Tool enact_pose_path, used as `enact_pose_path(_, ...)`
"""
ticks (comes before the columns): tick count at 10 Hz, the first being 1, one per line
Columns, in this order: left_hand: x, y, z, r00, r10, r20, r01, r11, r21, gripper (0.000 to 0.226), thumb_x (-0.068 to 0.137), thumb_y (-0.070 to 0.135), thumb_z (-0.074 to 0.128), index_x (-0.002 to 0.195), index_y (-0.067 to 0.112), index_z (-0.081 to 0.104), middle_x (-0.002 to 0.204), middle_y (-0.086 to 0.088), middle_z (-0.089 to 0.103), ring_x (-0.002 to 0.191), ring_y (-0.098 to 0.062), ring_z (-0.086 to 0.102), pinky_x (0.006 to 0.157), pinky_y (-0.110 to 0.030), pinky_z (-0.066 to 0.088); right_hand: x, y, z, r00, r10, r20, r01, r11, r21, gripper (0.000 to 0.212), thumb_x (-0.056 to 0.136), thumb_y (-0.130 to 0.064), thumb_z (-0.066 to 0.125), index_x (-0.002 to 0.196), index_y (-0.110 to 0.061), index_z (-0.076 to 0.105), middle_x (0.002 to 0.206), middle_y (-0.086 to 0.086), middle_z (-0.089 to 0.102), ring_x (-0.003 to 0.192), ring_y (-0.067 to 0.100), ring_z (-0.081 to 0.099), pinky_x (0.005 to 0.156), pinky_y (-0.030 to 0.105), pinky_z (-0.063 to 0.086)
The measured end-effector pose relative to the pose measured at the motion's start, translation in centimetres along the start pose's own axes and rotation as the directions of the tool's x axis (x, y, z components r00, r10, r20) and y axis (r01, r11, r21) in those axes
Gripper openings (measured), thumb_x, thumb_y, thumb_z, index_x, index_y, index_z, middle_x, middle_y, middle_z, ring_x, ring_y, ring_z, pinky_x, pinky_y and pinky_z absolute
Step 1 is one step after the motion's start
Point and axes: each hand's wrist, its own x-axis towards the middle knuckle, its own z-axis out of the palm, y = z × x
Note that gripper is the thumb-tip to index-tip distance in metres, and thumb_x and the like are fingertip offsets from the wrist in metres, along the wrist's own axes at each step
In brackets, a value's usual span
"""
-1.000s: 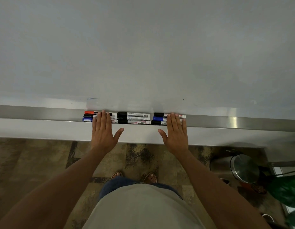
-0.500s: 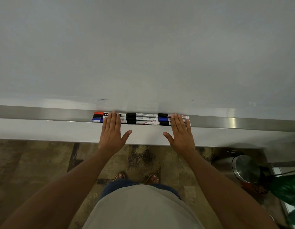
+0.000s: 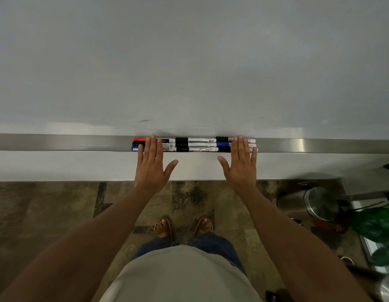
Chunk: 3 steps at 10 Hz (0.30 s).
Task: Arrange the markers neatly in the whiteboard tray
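Note:
Several markers (image 3: 196,144) with red, black and blue caps lie end to end in three tight parallel rows in the metal whiteboard tray (image 3: 65,142). My left hand (image 3: 150,165) lies flat with straight fingers over the left end of the rows. My right hand (image 3: 240,165) lies flat the same way over the right end. Both thumbs are spread inward. The fingers hide parts of the outer markers.
The whiteboard (image 3: 189,62) fills the upper view, with a small dark mark above the markers. A steel pedal bin (image 3: 313,202) and green plant leaves (image 3: 372,223) stand on the patterned floor at the right. My feet in sandals are below.
The view has shifted, so the markers and hands sit further right in frame. Both hands stay flat on the marker rows, which look the same.

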Motion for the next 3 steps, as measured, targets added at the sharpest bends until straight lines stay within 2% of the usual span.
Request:
enact_pose_path(2, -1.5, 0.3, -0.2, 0.999, 0.026, -0.019, -0.026, 0.999, 0.019, 0.084, 0.093, 0.066, 0.016, 0.15, 0.007, -0.004, 0.159, -0.013, -0.003, 0.146, -0.024, -0.012, 0.119, -0.048, -0.001, -0.8, 0.4, -0.6, 0.997, -0.02, -0.08, 0.019, 1.0, -0.005, 0.077, 0.095, -0.062, 0.021, 0.151, -0.01, 0.01, 0.159, 0.01, 0.013, 0.147, 0.023, 0.004, 0.118, 0.052, 0.011)
enact_pose_path(3, -1.8, 1.1, -0.2, 0.998, -0.011, -0.063, 0.012, 1.0, 0.023, 0.083, 0.094, 0.066, 0.014, 0.15, 0.008, -0.004, 0.159, -0.014, -0.002, 0.146, -0.024, -0.011, 0.119, -0.047, -0.001, -0.5, 1.1, -0.9, 0.996, -0.031, -0.089, 0.031, 1.0, 0.002, 0.078, 0.094, -0.064, 0.016, 0.151, -0.011, 0.007, 0.16, 0.01, 0.01, 0.147, 0.023, 0.002, 0.119, 0.051, 0.008)
